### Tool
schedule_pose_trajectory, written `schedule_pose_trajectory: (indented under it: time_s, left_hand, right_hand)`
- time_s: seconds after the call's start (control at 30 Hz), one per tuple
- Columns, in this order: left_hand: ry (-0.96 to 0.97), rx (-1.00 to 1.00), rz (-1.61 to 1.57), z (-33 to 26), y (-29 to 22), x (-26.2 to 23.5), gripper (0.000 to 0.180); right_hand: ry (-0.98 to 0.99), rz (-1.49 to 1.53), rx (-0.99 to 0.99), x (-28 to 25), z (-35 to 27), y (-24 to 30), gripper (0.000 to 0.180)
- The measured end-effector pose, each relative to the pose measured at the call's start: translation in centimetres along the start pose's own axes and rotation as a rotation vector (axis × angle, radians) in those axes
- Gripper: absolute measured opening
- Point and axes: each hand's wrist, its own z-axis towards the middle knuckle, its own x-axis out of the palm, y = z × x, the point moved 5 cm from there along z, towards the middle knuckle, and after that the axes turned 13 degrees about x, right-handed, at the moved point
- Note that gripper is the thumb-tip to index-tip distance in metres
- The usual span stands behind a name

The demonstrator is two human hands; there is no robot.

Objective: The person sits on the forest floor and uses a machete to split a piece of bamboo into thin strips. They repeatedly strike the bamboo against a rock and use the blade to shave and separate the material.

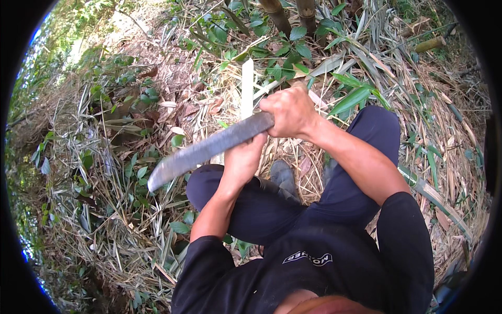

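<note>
My right hand (293, 111) is closed round the handle of a machete, whose end pokes out above the fist. The machete's long grey blade (209, 146) slants down to the left, its tip out beyond my left knee. Just below the blade, my left hand (244, 156) is closed on a pale, flat bamboo strip (247, 86). The strip stands out past the blade's far side. The blade hides most of the left fingers and the strip's lower part, so whether blade and strip touch I cannot tell.
I squat with dark-trousered knees (374, 131) apart and grey boots (283, 175) between them. Dry leaves and stalks (120, 230) litter the ground. Bamboo stems (275, 14) rise at the far side, a cut piece (430, 44) lies far right, and a green pole (436, 199) lies at right.
</note>
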Motion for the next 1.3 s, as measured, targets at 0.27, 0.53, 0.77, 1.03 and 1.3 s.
schedule_pose_trajectory:
  time_s: [0.27, 0.53, 0.77, 1.03, 1.3]
  left_hand:
    - [0.012, -0.048, -0.115, -0.1, 0.3, -0.3, 0.012]
    - [0.035, -0.066, -0.045, -0.2, 0.3, -0.7, 0.012]
    - [0.072, -0.198, -0.407, -0.4, -2.2, 1.0, 0.012]
    - [-0.049, -0.156, -0.169, 2.0, 0.1, -1.7, 0.004]
    - [-0.021, -0.02, 0.436, 2.0, -1.6, -1.5, 0.013]
  right_hand:
    - [0.034, 0.059, 0.062, 0.1, 0.1, -1.4, 0.024]
    - [0.033, 0.054, 0.131, -0.1, 0.8, -1.6, 0.013]
    - [-0.016, 0.099, 0.977, -1.9, 3.5, -11.9, 0.035]
    - [0.028, -0.006, 0.274, -0.2, 2.2, -2.5, 0.017]
    - [0.129, -0.032, 0.356, 0.5, 2.0, -3.7, 0.023]
